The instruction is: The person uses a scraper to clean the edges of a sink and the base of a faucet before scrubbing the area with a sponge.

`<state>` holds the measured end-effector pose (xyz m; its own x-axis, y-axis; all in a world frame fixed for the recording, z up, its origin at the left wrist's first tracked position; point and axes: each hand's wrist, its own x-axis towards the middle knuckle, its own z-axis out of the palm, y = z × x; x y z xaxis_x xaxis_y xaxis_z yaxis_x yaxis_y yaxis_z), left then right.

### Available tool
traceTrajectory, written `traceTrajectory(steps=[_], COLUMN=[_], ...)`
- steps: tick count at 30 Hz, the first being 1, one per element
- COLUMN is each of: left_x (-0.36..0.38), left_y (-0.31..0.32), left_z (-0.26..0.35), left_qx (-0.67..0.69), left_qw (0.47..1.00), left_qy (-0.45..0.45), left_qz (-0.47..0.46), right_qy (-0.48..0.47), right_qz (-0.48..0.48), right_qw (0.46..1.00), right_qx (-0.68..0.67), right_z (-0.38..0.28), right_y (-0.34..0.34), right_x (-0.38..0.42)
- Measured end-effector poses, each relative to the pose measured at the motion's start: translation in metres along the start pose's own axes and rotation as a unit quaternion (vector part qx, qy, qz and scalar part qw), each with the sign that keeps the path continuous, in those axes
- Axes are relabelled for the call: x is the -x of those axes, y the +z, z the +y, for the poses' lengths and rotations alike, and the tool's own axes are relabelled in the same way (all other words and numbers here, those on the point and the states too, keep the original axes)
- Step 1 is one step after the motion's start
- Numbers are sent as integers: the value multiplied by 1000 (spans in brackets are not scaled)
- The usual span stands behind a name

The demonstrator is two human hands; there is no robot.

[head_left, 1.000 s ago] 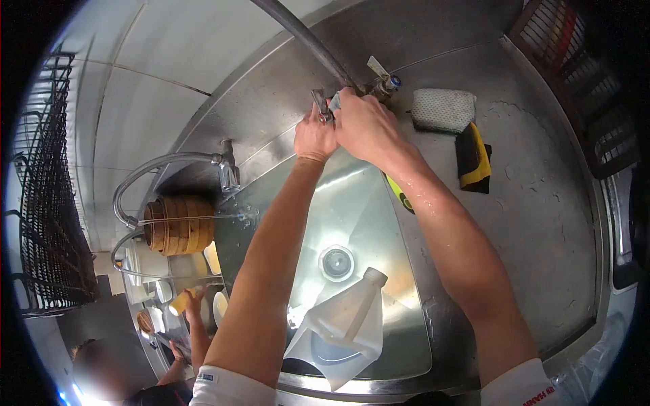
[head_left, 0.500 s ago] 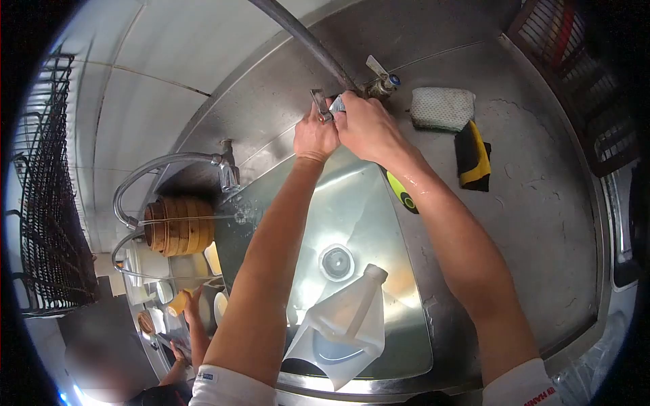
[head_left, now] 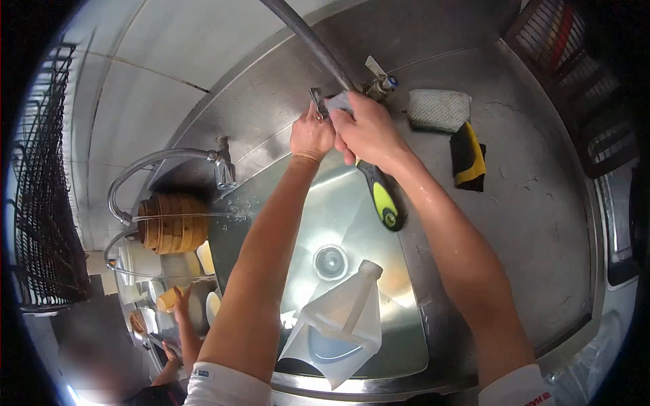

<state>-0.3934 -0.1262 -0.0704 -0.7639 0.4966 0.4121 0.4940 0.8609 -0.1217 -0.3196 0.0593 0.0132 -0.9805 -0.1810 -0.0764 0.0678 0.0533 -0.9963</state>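
Note:
My left hand [head_left: 312,137] is at the back edge of the sink, its fingers closed around the base of a small metal tap [head_left: 316,101]. Beside it, my right hand [head_left: 372,132] is closed on a tool with a green-and-black handle [head_left: 382,199]. The handle points down over the sink's right edge. A grey part [head_left: 338,103] shows between my right hand and the tap; most of the tool's head is hidden by my fingers. A dark hose [head_left: 308,40] runs down behind my right hand to a valve with a blue cap [head_left: 389,82].
The steel sink [head_left: 271,203] holds a cut plastic jug [head_left: 338,331] near its drain. Water runs from a curved faucet [head_left: 223,169] beside bamboo steamers [head_left: 172,223]. A sponge [head_left: 440,110] and a black-yellow pad [head_left: 469,159] lie on the counter. Another person works at left.
The tool's handle has swung down and left, with more of it showing below my right hand. My left hand stays at the tap. The camera view has shifted slightly.

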Motion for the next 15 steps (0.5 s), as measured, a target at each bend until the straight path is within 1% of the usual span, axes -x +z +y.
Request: traceTrajectory(steps=[1, 3, 4, 6, 7, 9, 10, 11, 12, 13, 15], left_x=[0, -4, -8, -7, -6, -7, -4, -1, -5, -6, 4], left_y=[-2, -4, -6, -11, -13, -17, -21, -24, -32, -47, -71], left_z=[2, 11, 13, 12, 9, 8, 8, 9, 11, 17, 35], left_qx=[-5, -9, 4, 23, 38, 70, 185, 298, 404, 500, 668], left_qw=[1000, 999, 999, 999, 998, 995, 972, 933, 879, 818, 665], left_qy=[-5, -21, -21, -27, -45, -75, -142, -202, -253, -280, -326], left_qz=[8, 31, 28, 20, 12, -7, 3, 8, 17, 37, 70], right_qy=[28, 48, 55, 41, 34, -23, -51, -50, -56, -61, -64], right_qz=[1, 5, 7, 30, 40, 72, 86, 86, 88, 87, 102], right_qw=[998, 998, 997, 998, 998, 997, 994, 995, 994, 994, 993], right_qx=[-54, -50, -45, -33, -29, -34, -38, -27, -18, -11, 16], right_z=[3, 34, 42, 35, 31, 35, 37, 40, 37, 36, 41], right_y=[1, 14, 17, 22, 25, 28, 29, 30, 30, 31, 34], right_x=[8, 27, 37, 55, 60, 62, 63, 68, 67, 65, 61])
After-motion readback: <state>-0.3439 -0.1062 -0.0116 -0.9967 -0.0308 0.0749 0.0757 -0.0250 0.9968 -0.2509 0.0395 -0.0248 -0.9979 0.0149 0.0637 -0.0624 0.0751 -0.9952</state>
